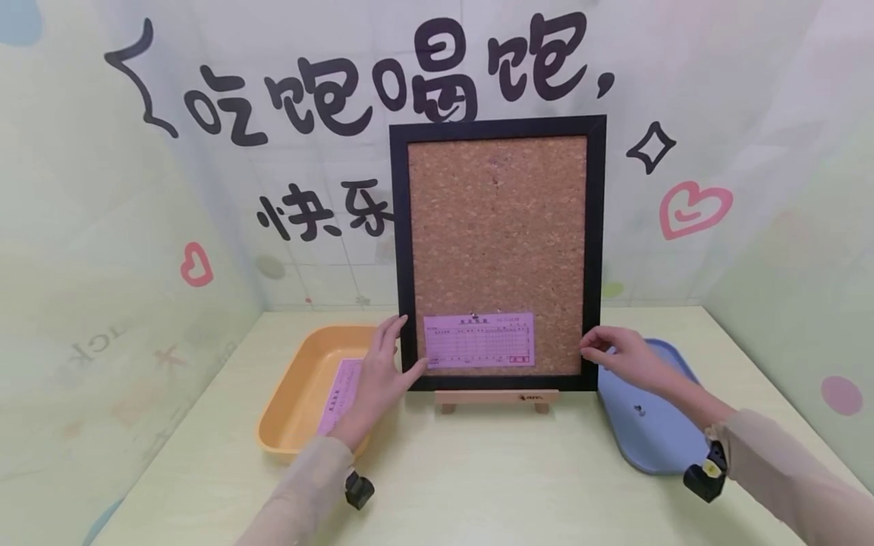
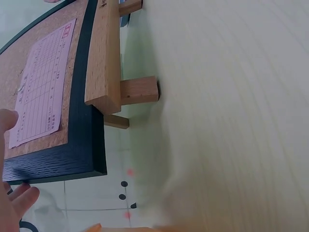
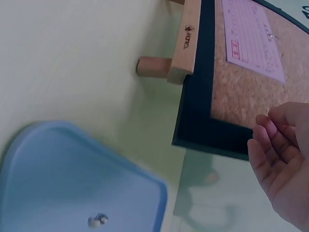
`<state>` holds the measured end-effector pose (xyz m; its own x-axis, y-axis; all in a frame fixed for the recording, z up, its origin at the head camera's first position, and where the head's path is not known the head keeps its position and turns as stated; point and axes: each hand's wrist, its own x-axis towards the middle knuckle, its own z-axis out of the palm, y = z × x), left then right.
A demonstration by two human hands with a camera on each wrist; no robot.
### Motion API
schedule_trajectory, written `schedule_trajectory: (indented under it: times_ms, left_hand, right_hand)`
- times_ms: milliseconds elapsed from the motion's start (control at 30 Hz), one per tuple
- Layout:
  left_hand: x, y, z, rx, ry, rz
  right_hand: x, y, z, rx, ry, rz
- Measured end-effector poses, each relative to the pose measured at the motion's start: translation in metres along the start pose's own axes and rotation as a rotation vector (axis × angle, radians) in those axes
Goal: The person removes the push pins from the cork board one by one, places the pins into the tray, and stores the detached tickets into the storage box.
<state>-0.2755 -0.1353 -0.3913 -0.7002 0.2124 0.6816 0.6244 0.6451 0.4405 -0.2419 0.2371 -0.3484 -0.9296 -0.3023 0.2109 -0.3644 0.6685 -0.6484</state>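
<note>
A cork board (image 1: 498, 227) in a black frame stands upright on a small wooden easel (image 1: 497, 396). A pink printed slip (image 1: 479, 341) lies against its lower part, with a small metal pushpin (image 1: 474, 315) at its top edge. My left hand (image 1: 380, 371) holds the board's left edge, its thumb in front near the slip's lower left corner, the other fingers at the frame's outer side. Beside the lower right edge of the frame is my right hand (image 1: 631, 360), thumb and forefinger tips brought together; I see nothing between them. Its other fingers curl loosely in the right wrist view.
On the left sits an orange tray (image 1: 280, 409) holding another pink slip (image 1: 340, 390). At right lies a blue tray (image 1: 655, 436), partly beneath the right forearm, with small metal pushpins (image 3: 98, 220) in it. Behind the board rises a printed wall (image 1: 328, 159).
</note>
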Motion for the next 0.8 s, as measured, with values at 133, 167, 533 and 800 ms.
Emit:
schedule_trajectory:
  times_ms: [133, 167, 533, 800]
  left_hand:
    - [0.001, -0.001, 0.004, 0.006, -0.002, -0.032]
    - [0.001, -0.001, 0.004, 0.004, -0.005, -0.043]
    - [-0.001, -0.005, 0.018, -0.005, 0.02, -0.102]
    - [-0.002, -0.002, 0.025, -0.032, 0.039, -0.12]
  right_hand:
    - [0.011, -0.011, 0.006, 0.024, -0.007, -0.008]
    - [0.014, -0.013, 0.008, 0.028, -0.007, -0.012]
    - [0.054, -0.039, 0.03, 0.059, 0.006, -0.11]
    - [0.074, -0.055, 0.042, 0.056, 0.024, -0.099]
